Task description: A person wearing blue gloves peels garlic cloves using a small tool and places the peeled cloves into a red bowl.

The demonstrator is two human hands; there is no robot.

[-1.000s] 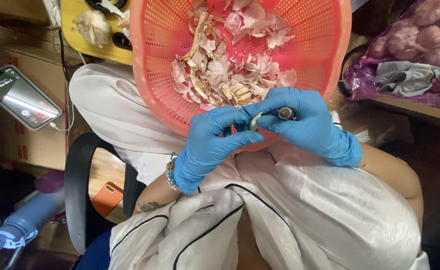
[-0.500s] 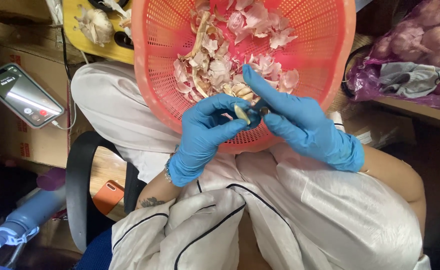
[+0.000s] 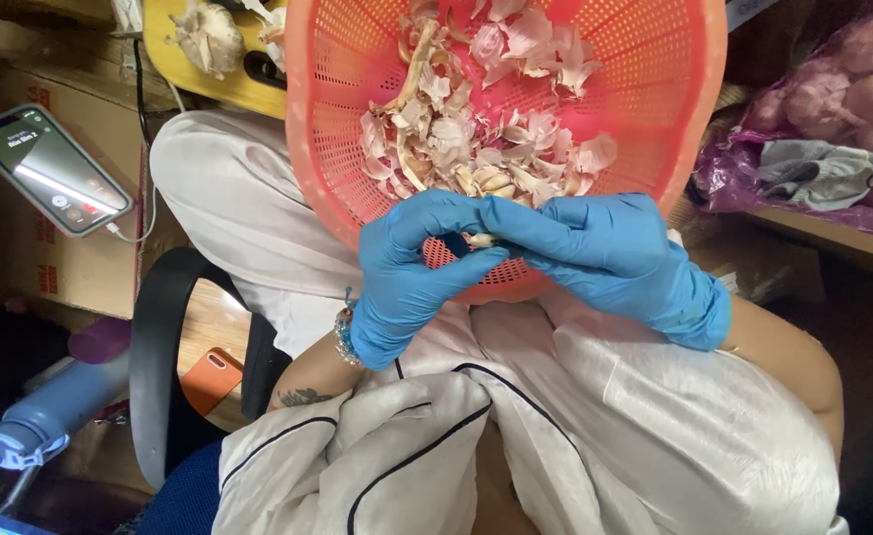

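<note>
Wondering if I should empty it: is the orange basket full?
Not full. Garlic skins cover only the bottom of the orange basket; its mesh walls show bare.

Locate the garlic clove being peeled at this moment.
The garlic clove sits mid-frame, pinched between the gloved left hand and right hand, over the orange basket near rim.
</note>
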